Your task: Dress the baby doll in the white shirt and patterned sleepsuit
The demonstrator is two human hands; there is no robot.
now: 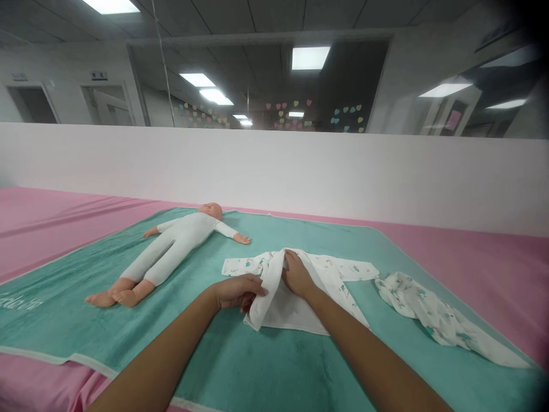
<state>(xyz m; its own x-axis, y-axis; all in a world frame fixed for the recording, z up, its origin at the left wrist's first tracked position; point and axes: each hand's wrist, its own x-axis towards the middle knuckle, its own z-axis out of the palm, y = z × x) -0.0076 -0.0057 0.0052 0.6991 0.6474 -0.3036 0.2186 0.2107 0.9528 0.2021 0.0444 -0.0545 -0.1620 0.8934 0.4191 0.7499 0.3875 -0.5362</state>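
- Left forearm (150,357) and right forearm (364,355) reach in from the bottom edge, bare, angling toward each other
- Left hand (238,292) lies palm down, fingers together and gently curled, holding the folded edge of a white long-sleeved baby garment (338,274)
- Right hand (298,274) sits on top of the same fold, fingers bent over and gathering the cloth
- That garment lies flat on a teal towel (240,366), printed with small motifs, its body doubled over and one sleeve stretching out to the right
- Just right of it, a second printed garment (429,312) lies crumpled on the towel
- To the left, a baby doll (171,246) in a white suit lies on its back, arms spread, well clear of both hands
- Beneath the towel runs a pink mattress (493,257), backed by a low white wall (274,171)
- Pastel paper hearts (291,111) show beyond it, behind glass
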